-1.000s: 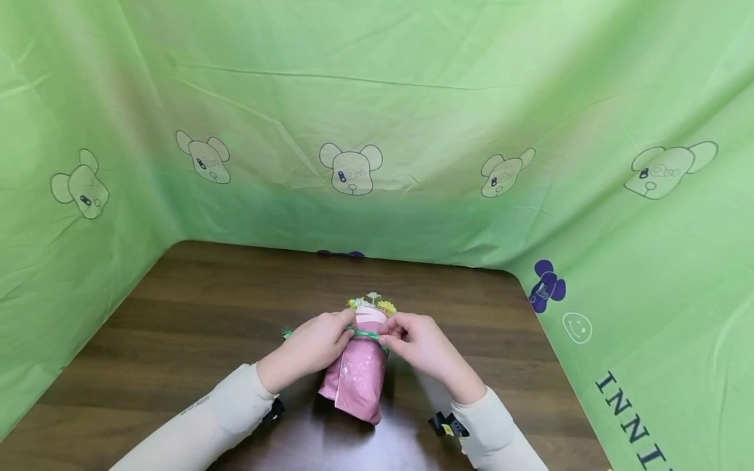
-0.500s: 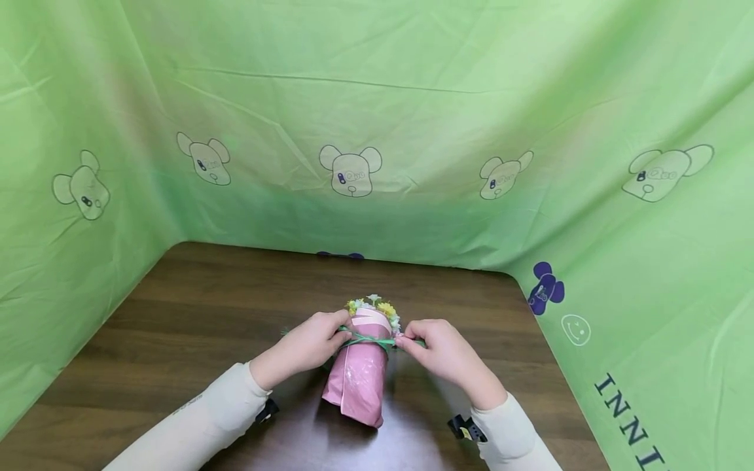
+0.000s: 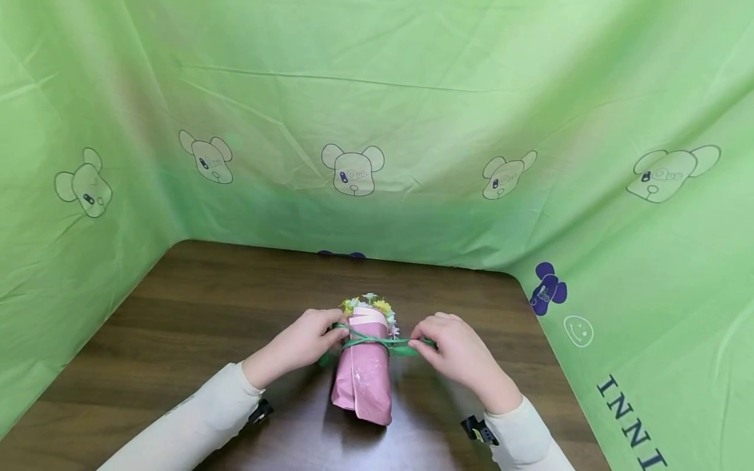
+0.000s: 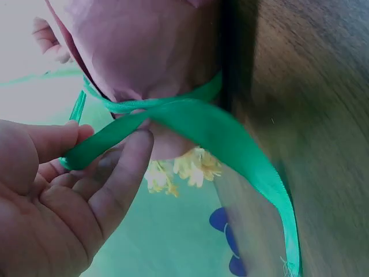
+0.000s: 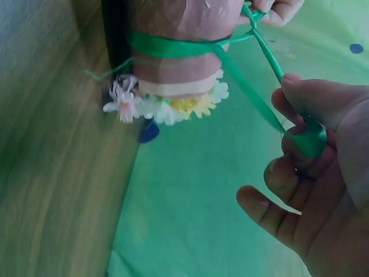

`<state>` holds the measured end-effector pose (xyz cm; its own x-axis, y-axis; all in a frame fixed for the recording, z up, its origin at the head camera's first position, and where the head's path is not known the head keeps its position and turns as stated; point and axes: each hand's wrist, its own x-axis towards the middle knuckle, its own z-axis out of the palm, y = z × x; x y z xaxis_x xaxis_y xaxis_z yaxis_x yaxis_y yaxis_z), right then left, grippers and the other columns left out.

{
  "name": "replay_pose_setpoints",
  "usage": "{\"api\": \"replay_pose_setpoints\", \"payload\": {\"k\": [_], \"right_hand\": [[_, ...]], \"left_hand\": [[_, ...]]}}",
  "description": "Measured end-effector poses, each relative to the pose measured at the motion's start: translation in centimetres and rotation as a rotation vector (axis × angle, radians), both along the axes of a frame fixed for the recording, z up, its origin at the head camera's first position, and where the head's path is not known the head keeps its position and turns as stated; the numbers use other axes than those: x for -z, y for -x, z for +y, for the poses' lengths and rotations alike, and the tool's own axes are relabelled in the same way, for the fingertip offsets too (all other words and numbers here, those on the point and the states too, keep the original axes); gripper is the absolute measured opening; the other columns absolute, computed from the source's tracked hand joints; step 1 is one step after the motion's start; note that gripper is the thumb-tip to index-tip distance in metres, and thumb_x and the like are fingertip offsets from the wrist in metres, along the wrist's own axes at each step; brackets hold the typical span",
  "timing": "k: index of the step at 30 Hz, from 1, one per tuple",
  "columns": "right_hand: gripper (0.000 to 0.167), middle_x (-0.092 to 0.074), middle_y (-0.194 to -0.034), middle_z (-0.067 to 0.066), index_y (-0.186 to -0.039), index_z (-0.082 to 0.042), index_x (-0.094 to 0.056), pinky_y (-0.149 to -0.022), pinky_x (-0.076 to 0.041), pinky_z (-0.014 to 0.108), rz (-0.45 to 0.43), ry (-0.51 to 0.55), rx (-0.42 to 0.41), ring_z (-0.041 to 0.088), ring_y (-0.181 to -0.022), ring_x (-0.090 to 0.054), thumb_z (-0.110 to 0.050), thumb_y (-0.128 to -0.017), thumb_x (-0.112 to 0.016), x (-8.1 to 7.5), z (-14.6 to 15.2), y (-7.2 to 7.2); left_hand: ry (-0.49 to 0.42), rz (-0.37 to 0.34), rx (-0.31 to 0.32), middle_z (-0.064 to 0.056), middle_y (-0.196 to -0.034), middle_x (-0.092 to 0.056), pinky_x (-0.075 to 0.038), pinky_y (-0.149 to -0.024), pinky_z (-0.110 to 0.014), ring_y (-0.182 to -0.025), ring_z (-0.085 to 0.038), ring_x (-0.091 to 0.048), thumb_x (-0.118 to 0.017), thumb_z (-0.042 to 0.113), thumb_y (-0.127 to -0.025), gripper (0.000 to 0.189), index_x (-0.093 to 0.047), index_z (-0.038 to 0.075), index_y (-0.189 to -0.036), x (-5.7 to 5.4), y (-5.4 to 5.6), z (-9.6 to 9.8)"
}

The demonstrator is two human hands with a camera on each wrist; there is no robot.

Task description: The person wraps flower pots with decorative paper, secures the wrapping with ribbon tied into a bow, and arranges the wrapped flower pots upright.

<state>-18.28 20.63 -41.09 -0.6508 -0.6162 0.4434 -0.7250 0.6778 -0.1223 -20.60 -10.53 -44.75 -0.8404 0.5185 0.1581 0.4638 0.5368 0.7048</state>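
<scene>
A bouquet wrapped in pink paper (image 3: 364,379) lies on the table, its small yellow, white and pale flowers (image 3: 381,306) pointing away from me. Green ribbon (image 3: 371,340) goes round the wrap just below the flowers and crosses on top. My left hand (image 3: 309,337) pinches one part of the ribbon at the left side; in the left wrist view a loose tail (image 4: 230,141) hangs down toward the table. Right of the bouquet, my right hand (image 3: 456,350) pinches the other part between thumb and forefinger, and a loop (image 5: 308,138) folds over its fingers.
The brown wooden table (image 3: 224,294) is enclosed at the back and sides by a green cloth (image 3: 412,85) printed with bear heads. Dark wrist devices, one of them the right camera mount (image 3: 480,430), sit at both cuffs.
My right hand has moved right, away from the bouquet, drawing the ribbon out. The left hand has shifted slightly left. The bouquet has turned a little and moved slightly right at its lower end.
</scene>
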Motion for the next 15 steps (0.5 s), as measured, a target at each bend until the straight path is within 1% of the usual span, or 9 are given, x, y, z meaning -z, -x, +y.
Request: {"api": "replay_pose_setpoints", "payload": {"k": [4, 7, 9, 11, 15], "right_hand": [[0.012, -0.061, -0.077, -0.017, -0.083, -0.023, -0.072, -0.072, -0.048, 0.029, 0.071, -0.003, 0.006, 0.004, -0.071, -0.052, -0.023, -0.084, -0.084, 0.0, 0.7, 0.0], [0.010, -0.057, -0.077, -0.016, -0.084, -0.022, -0.073, -0.070, -0.046, 0.029, 0.094, 0.003, 0.011, 0.005, -0.072, -0.048, -0.021, -0.085, -0.083, 0.2, 1.3, 0.1], [0.009, -0.056, -0.077, -0.016, -0.084, -0.022, -0.073, -0.072, -0.045, 0.029, 0.087, 0.012, 0.020, 0.004, -0.072, -0.047, -0.020, -0.085, -0.082, 0.4, 1.7, 0.2], [0.010, -0.055, -0.076, -0.018, -0.084, -0.022, -0.073, -0.074, -0.046, 0.030, 0.073, 0.019, 0.034, 0.003, -0.073, -0.046, -0.019, -0.085, -0.083, 0.6, 2.1, 0.2], [0.010, -0.057, -0.076, -0.020, -0.084, -0.023, -0.073, -0.076, -0.047, 0.032, 0.030, 0.015, 0.051, 0.001, -0.073, -0.046, -0.019, -0.085, -0.083, 0.6, 2.7, 0.0]], "left_hand": [[0.056, 0.061, -0.018, 0.009, -0.086, -0.068, -0.052, -0.070, -0.026, -0.071, -0.004, -0.059, -0.065, 0.017, -0.101, 0.008, -0.073, 0.015, -0.099, -0.1, 0.0, -0.6], [0.085, 0.109, -0.042, 0.012, -0.090, -0.066, -0.051, -0.073, -0.026, -0.075, -0.005, -0.055, -0.067, 0.019, -0.100, 0.009, -0.074, 0.015, -0.100, -0.1, 0.2, -1.1], [0.084, 0.128, -0.061, 0.012, -0.092, -0.066, -0.051, -0.074, -0.026, -0.078, -0.005, -0.055, -0.068, 0.019, -0.099, 0.008, -0.075, 0.015, -0.100, -0.1, 0.3, -1.6], [0.082, 0.131, -0.079, 0.012, -0.091, -0.067, -0.050, -0.072, -0.026, -0.077, -0.005, -0.055, -0.069, 0.019, -0.099, 0.007, -0.076, 0.017, -0.099, -0.2, 0.3, -2.2], [0.080, 0.114, -0.098, 0.013, -0.085, -0.065, -0.049, -0.067, -0.025, -0.072, -0.005, -0.054, -0.072, 0.021, -0.097, 0.005, -0.076, 0.020, -0.094, -0.3, 0.2, -3.3]]}}
